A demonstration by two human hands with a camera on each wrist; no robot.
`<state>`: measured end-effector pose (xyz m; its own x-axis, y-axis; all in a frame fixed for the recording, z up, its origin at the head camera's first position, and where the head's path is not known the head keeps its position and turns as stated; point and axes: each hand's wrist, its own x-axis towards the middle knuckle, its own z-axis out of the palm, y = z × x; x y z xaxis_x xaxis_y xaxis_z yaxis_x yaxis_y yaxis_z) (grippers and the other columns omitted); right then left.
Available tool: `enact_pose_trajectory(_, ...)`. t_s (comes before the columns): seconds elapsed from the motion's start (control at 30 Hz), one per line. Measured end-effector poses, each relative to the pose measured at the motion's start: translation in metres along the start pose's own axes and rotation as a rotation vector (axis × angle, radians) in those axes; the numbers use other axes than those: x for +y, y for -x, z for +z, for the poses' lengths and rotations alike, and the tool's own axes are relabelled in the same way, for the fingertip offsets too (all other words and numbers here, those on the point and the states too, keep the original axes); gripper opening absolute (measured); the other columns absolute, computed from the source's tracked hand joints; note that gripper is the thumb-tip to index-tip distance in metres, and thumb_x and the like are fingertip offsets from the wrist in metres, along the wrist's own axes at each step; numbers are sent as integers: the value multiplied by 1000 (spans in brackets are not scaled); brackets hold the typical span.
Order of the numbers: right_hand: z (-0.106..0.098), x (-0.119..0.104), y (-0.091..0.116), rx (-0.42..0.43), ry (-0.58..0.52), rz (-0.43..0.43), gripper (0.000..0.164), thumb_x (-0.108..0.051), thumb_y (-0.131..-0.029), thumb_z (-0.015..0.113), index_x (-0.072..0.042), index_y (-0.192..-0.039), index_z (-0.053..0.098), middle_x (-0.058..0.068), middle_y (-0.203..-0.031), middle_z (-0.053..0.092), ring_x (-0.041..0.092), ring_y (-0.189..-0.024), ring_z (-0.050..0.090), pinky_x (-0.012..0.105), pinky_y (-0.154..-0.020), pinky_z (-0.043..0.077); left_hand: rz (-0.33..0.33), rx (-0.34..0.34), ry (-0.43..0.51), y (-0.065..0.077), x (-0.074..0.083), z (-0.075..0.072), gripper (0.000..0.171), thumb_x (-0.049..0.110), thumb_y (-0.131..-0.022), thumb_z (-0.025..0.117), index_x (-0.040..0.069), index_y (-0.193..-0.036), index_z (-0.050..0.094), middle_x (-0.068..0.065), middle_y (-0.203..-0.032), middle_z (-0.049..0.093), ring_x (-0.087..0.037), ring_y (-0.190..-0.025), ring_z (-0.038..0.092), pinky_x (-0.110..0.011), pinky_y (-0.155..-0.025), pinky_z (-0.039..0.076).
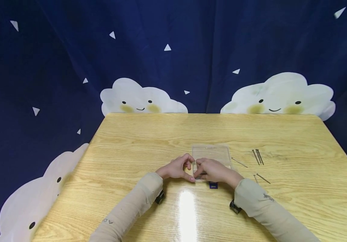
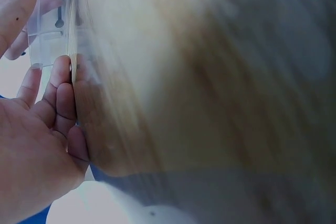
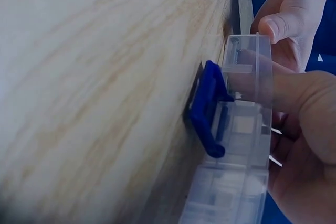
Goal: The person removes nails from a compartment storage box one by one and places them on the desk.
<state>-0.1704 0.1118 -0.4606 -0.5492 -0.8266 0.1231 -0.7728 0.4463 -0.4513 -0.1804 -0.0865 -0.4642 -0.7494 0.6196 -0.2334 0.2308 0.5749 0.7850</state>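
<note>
A clear plastic box (image 1: 213, 155) stands on the table with its lid folded back. At its front is a blue latch (image 3: 206, 111), hanging down. My left hand (image 1: 178, 167) holds the box's left end, thumb at the near corner and fingers at the far side. My right hand (image 1: 212, 169) reaches into the left compartment with bent thumb and index finger. A dark nail (image 2: 59, 9) shows through the box wall beside the right fingers; I cannot tell whether they pinch it.
Right of the box, one nail (image 1: 239, 162) lies slantwise on the wooden table (image 1: 137, 141). Farther right are several more nails (image 1: 258, 157), and two nails (image 1: 263, 178) lie nearer. A dark blue curtain (image 1: 191, 40) with clouds hangs behind the table's far edge.
</note>
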Motion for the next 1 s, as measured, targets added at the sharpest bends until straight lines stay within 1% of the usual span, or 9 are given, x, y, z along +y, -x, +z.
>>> enact_pose_trajectory(0.13, 0, 1, 0, 5, 4, -21, 11, -8, -75, 73, -15, -83, 75, -10, -72, 42, 3, -64, 34, 19, -58, 33, 4, 1, -8, -1, -1, 0, 57, 21, -70, 80, 13, -114, 44, -6, -88, 52, -11, -71, 38, -23, -66, 30)
enact_pose_trajectory(0.27, -1, 0, 1, 22, 10, -45, 6, -9, -75, 73, -14, -77, 73, -10, -72, 41, 4, -65, 37, 20, -61, 36, 15, 5, -21, -1, -1, 0, 58, 21, -70, 80, 12, -115, 44, -6, -88, 52, -11, -70, 38, -22, -65, 30)
enact_pose_trajectory(0.37, -2, 0, 1, 27, 7, -53, 7, -8, -75, 73, -14, -73, 69, -9, -73, 42, 4, -66, 39, 21, -62, 37, 20, 8, -29, -1, -1, 0, 58, 22, -70, 80, 12, -115, 44, -6, -88, 53, -11, -70, 38, -22, -65, 30)
enact_pose_trajectory(0.5, -1, 0, 2, 20, -1, -40, 10, -8, -75, 72, -15, -72, 66, -9, -74, 42, 4, -67, 40, 22, -63, 38, 21, 11, -30, -1, -1, 0, 59, 22, -70, 80, 12, -115, 44, -6, -88, 53, -12, -72, 39, -22, -66, 30)
enact_pose_trajectory(0.7, 1, 1, 4, 20, -11, -15, 10, -9, -77, 71, -16, -72, 66, -9, -74, 40, 5, -67, 40, 22, -63, 37, 23, 11, -22, 0, 0, 0, 59, 21, -70, 80, 11, -116, 44, -9, -89, 53, -13, -73, 39, -22, -66, 30)
enact_pose_trajectory(0.8, 2, 2, 4, 35, -22, -21, 10, -8, -77, 71, -16, -72, 65, -9, -74, 40, 5, -67, 39, 23, -63, 37, 24, 14, -28, 0, 0, 0, 59, 21, -70, 80, 11, -116, 44, -9, -90, 53, -12, -72, 39, -22, -66, 30)
enact_pose_trajectory(1.0, 6, 5, 6, 114, -66, -77, 9, -8, -77, 71, -14, -74, 63, -10, -73, 38, 3, -66, 37, 23, -60, 35, 36, 17, -44, 0, -1, 1, 59, 22, -70, 80, 11, -115, 44, -8, -90, 54, -12, -74, 39, -23, -67, 30)
